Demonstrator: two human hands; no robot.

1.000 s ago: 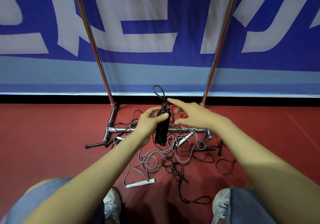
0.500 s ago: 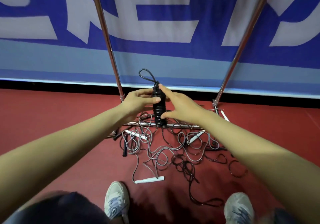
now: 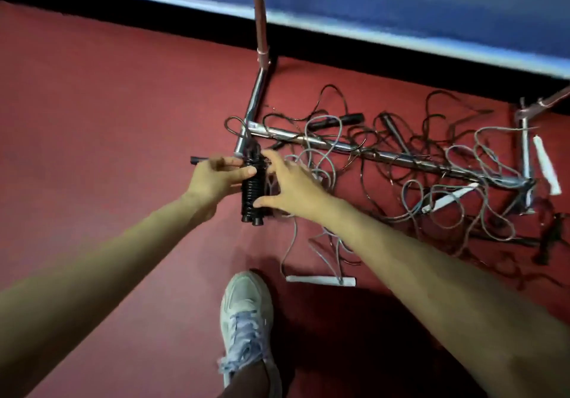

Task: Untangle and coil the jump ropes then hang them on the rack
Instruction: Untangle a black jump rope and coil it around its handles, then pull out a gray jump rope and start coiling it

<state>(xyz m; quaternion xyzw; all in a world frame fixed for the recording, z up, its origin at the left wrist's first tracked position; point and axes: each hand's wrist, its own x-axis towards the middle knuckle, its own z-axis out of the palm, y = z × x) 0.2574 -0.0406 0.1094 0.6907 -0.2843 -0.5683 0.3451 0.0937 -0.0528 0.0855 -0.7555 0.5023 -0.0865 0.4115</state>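
My left grip (image 3: 212, 178) is clamped on the upper part of the black rope bundle (image 3: 253, 195), thumb and fingers pinching it from the side. The bundle is wound tight round its two handles and hangs upright just in front of the rack (image 3: 339, 146), at the left corner of the base. A small loop of cord stands up from its top, over that corner. My right grip (image 3: 293, 185) is spread apart, fingers fairly straight, with the thumb touching the lower side of the bundle and the fingertips near its top. The other ropes (image 3: 431, 188), grey and dark, lie tangled on the red floor (image 3: 108, 120), draped over and under the rack's base bar. One white handle (image 3: 320, 280) lies well in front of the rack, near my shoe (image 3: 246, 320).
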